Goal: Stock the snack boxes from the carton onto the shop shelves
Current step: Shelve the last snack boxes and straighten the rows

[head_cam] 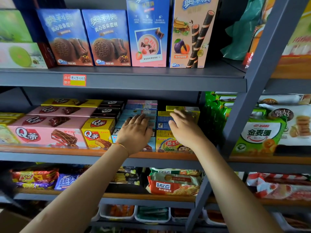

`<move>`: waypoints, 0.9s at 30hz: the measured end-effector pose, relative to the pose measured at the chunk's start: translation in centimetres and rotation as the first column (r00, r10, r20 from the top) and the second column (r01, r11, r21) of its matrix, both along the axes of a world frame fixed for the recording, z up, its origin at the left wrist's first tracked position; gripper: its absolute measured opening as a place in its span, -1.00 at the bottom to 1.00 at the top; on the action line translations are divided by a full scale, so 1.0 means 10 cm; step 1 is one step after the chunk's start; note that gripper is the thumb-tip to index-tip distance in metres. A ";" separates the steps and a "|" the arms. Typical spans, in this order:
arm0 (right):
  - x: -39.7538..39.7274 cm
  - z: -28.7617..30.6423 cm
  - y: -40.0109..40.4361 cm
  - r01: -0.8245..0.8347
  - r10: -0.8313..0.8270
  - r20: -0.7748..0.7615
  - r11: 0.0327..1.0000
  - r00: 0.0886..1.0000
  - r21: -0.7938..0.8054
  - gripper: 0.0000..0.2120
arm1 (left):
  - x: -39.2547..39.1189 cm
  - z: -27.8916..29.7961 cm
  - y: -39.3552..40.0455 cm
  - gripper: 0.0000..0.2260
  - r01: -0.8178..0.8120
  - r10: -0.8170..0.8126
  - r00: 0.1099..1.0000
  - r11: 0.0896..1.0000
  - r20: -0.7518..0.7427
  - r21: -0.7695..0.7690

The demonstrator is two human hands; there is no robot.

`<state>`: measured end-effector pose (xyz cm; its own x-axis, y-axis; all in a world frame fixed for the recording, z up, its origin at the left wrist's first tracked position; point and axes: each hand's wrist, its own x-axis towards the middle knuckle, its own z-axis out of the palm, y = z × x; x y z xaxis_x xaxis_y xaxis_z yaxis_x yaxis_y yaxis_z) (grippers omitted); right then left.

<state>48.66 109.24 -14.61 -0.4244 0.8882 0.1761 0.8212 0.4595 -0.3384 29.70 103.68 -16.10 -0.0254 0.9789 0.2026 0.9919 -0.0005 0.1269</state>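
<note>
Both my hands reach into the middle shelf (94, 153). My left hand (134, 130) lies flat, fingers straight, on a stack of light blue snack boxes (141, 109). My right hand (183, 126) rests with relaxed fingers on a dark blue box (162, 122) that sits on top of a yellow snack box (165, 140). More yellow boxes (185, 109) stand behind my right hand. The carton is only partly seen, as a brown corner (11, 221) at the bottom left.
Pink and yellow Q-brand cake boxes (48, 130) fill the shelf's left half. Tall biscuit boxes (107, 37) stand on the shelf above. Green packets (213, 115) and a grey upright post (239, 105) border the right. Bagged snacks (175, 184) lie on the shelf below.
</note>
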 end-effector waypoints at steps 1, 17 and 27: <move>0.00 -0.02 -0.04 -0.010 0.010 0.024 1.000 1.000 -0.003 -0.51 | 0.00 0.00 0.00 -0.32 0.001 -0.001 1.000 1.000 -0.002 0.001; -0.08 0.16 0.38 0.139 -0.136 0.117 0.990 0.984 -0.018 -0.46 | -0.01 -0.02 0.01 -0.34 -0.002 0.001 1.000 1.000 0.009 0.013; -0.28 0.10 0.42 0.116 -0.103 0.154 0.990 0.983 -0.083 -0.49 | -0.02 -0.03 0.01 -0.23 0.016 -0.016 0.999 1.000 -0.031 0.015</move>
